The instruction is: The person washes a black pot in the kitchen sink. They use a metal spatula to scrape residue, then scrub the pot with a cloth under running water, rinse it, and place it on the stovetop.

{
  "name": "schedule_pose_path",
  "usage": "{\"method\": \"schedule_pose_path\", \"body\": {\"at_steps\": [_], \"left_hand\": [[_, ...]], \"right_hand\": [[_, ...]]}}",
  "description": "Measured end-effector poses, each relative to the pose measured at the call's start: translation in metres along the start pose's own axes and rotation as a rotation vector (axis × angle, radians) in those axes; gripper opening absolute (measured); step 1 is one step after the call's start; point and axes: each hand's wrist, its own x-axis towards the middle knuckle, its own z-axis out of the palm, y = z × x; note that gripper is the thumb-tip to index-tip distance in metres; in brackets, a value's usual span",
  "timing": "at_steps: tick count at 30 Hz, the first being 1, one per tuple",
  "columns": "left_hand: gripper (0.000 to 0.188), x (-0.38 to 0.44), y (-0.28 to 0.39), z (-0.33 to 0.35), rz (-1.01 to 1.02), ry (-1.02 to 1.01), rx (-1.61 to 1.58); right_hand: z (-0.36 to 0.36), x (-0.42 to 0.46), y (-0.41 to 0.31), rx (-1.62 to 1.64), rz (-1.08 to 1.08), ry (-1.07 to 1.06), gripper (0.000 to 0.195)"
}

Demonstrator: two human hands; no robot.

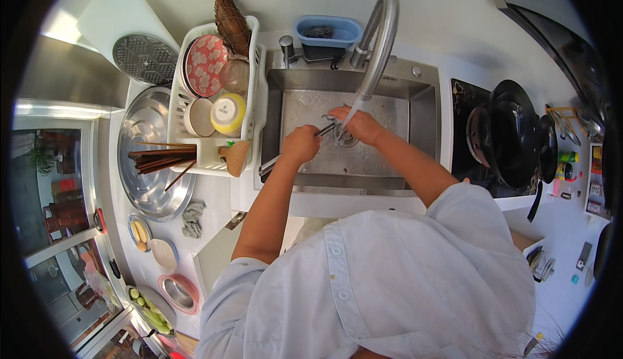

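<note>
My left hand grips a long-handled metal utensil over the stainless steel sink. The handle's rear end sticks out below my left wrist toward the sink's left side. My right hand curls over the far end of the utensil, so the head's shape is mostly hidden. Water runs from the arched metal faucet onto my right hand and the utensil. Beneath them the drain is partly visible, and the basin floor is wet with small bits on it.
Left of the sink stands a white dish rack with bowls, plates and chopsticks. A large metal lid and a grey rag lie beyond it. A blue sponge holder sits behind the sink. A black wok rests on the right-hand cooktop.
</note>
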Motion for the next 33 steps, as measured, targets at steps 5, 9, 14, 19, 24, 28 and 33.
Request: {"method": "schedule_pose_path", "body": {"at_steps": [5, 9, 14, 19, 24, 28, 33], "left_hand": [[0.029, 0.040, -0.023, 0.036, 0.085, -0.037, -0.222], [0.028, 0.066, -0.008, 0.038, 0.046, -0.249, -0.478], [0.031, 0.074, -0.002, 0.022, -0.117, -0.538, -0.663], [0.040, 0.073, -0.015, 0.042, -0.094, -0.684, -0.966], [0.039, 0.074, -0.001, 0.079, -0.207, -0.721, -1.305], [0.032, 0.062, 0.013, 0.129, -0.323, -0.520, -1.607], [0.031, 0.076, 0.019, 0.168, -0.211, -0.254, -1.800]], "right_hand": [[-0.043, 0.008, 0.003, -0.200, 0.241, -0.105, 0.025], [-0.061, -0.022, 0.042, -0.132, 0.250, 0.022, 0.025], [-0.055, -0.053, 0.071, 0.301, 0.484, 0.296, 0.024], [-0.031, -0.050, 0.063, 1.002, 0.815, 0.555, 0.018], [0.018, -0.026, 0.058, 1.100, 1.051, 0.806, 0.019], [0.039, -0.013, 0.056, 1.014, 1.115, 0.624, 0.021], [0.036, 0.008, 0.024, 0.937, 1.119, 0.210, 0.023]]}}
